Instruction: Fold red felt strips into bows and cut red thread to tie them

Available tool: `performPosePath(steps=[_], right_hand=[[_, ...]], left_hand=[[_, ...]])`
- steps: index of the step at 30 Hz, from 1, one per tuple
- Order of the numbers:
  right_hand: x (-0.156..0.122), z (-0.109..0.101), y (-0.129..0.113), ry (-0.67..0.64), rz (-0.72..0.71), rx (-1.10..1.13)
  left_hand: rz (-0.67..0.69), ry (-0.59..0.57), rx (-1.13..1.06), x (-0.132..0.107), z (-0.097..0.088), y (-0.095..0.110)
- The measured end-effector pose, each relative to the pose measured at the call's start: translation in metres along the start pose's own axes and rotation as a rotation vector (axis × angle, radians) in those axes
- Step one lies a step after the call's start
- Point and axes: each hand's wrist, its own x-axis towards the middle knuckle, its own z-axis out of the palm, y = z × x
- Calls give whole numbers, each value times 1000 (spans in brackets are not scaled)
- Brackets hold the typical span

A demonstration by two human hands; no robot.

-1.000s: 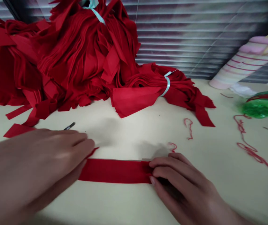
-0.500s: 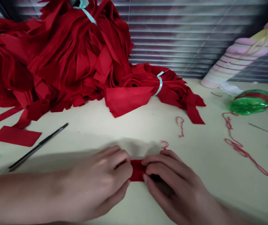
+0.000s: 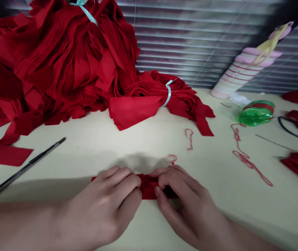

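The right hand (image 3: pixel 188 198) is pinching a red strip (image 3: pixel 147 191) between thumb and fingers, while the left hand (image 3: pixel 117 205) is curling closed over the same strip close by; its fingertips are hiding beneath the knuckles, yet it appears to be gripping the fabric too. The strip is lying crosswise on the pale surface (image 3: pixel 143 232), its left end peeping out behind the left hand, its middle showing between the hands.

Layered edges are showing at the middle, so a fold is probably being formed: the strip is partly folded, as far as can be judged, and is not yet lying free of the fingers.

Just beyond the right hand, a short red thread (image 3: pixel 174 159) is lying loose. To the left, a dark pen-like tool (image 3: pixel 31 161) is resting near a flat red piece (image 3: pixel 5 154). Farther back, a red bundle (image 3: pixel 135 109) is being held by a pale blue tie (image 3: pixel 169 94), and a larger heap of red fabric (image 3: pixel 73 66) is rising beside it. At right, a tangled red thread (image 3: pixel 245 159) is trailing from near a green plastic bundle (image 3: pixel 256 117); behind, a pale banded cylinder (image 3: pixel 239 75) is leaning.
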Motion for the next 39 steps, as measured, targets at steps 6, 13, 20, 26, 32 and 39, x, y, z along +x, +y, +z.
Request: performPosePath(steps=[6,13,20,26,32,39], right_hand=[[0,-2,-2,-16,43,-7],[0,-2,-2,-21,44,-16],[1,-1,-2,2,-2,-27],[1,-1,-2,1,3,-31],[1,0,-1,17,-10,-32],[-1,-1,-2,20,4,-27]], left_hand=[[12,-19,10,1,3,-1],[5,-24,-26,2,0,0],[-138,101,-100,7,-2,-2],[-169,111,-176,12,-4,-1],[-136,148,-181,10,-2,0],[-45,102,-150,5,3,-1]])
